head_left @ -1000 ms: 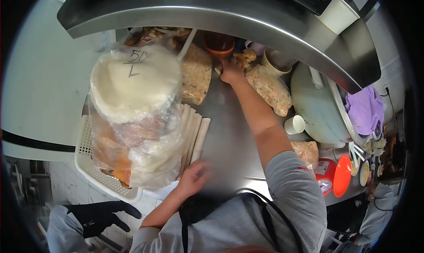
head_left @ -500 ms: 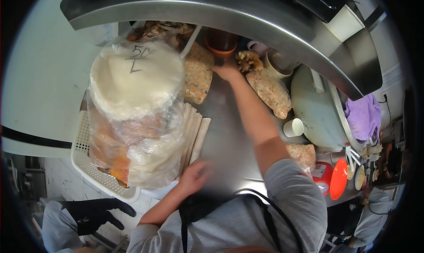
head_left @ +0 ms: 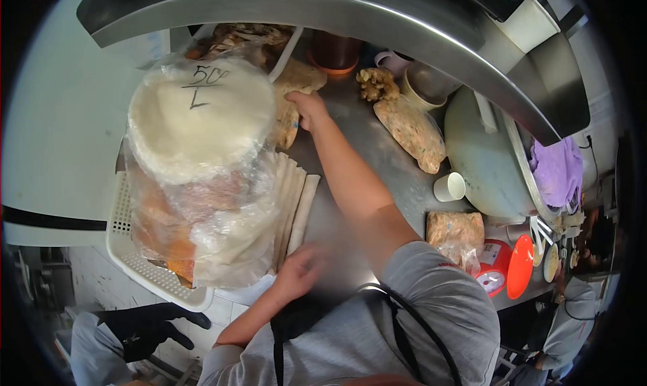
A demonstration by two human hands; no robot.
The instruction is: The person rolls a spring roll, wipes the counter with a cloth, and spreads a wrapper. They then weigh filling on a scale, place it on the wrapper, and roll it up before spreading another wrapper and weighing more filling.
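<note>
My right hand [head_left: 309, 108] reaches far across the steel counter, its fingers closed on a clear plastic bag of chopped, speckled filling [head_left: 301, 78]. That bag lies beside a tall stack of pale round wrappers [head_left: 202, 126] in clear plastic, marked with black writing. Close to my body, my left hand [head_left: 298, 273] hovers by the near end of several long pale dough-like rolls [head_left: 304, 211]; motion blurs its fingers. Under the wrapped stack sits a white perforated basket [head_left: 138, 268], with plastic-wrapped orange and pale food in it.
Another bag of filling [head_left: 410, 131] lies right of my arm, near ginger [head_left: 377, 84] and a white cup [head_left: 449, 186]. A large metal pot [head_left: 472, 153] and a red scale [head_left: 492, 265] stand right. A steel hood [head_left: 323, 9] overhangs. A black-gloved hand [head_left: 158, 329] shows lower left.
My right hand has moved left, from the bag's right side onto the bag, whose shape now looks folded. My left hand stays near the rolls. The view has shifted slightly.
</note>
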